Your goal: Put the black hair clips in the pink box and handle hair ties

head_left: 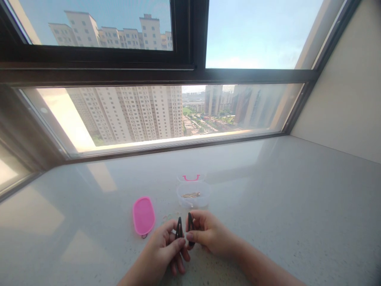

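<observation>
Two black snap hair clips are held upright side by side, a small gap between them. My left hand pinches one black hair clip between thumb and fingers. The other black hair clip is gripped by my right hand, its thumb across the lower part. Just beyond my hands stands a clear plastic box with its lid tipped back and a pink handle. Thin gold-coloured hairpins lie inside it. Some small thin rings, possibly hair ties, lie near my left fingers.
A pink oval lid or tray lies to the left, with a small dark loop at its near edge. The pale speckled sill runs to a dark window frame, with a wall at the right.
</observation>
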Tool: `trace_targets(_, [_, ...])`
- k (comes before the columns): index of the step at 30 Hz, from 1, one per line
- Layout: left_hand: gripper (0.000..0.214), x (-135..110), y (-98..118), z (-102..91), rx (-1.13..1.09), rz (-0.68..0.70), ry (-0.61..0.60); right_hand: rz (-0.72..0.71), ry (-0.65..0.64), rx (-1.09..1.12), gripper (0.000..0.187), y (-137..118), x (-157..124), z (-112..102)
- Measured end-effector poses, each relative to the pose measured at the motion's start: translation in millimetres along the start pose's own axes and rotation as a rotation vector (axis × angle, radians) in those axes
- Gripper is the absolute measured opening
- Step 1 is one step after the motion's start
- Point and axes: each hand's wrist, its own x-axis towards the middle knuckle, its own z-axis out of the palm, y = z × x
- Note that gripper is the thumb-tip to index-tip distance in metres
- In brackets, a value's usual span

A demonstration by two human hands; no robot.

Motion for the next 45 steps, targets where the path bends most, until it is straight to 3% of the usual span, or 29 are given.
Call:
trace_targets(12, [0.030, 1.3, 1.1, 2.8, -0.021, -0.018, 0.001, -0.055, -0.054, 0.055, 0.031, 1.9, -1.2, 0.3])
trace_targets(22, [0.034, 2.5, -1.4, 0.4, -0.020, -0.014, 0.024, -0.002, 0.029, -0.023, 0.040, 4.5, -0.4, 0.4])
trace_targets(36, [0.033, 1.0, 5.3, 1.0, -0.004, -0.017, 0.023, 0.050, 0.079, -0.096, 0.038, 7.2, -2.3, -3.6])
trace_targets(45, [0.037, 3.0, 3.2, 0.1, -0.010, -0.019, 0.028, 0.038, 0.107, -0.015, 0.044, 10.0, -0.1, -0.2])
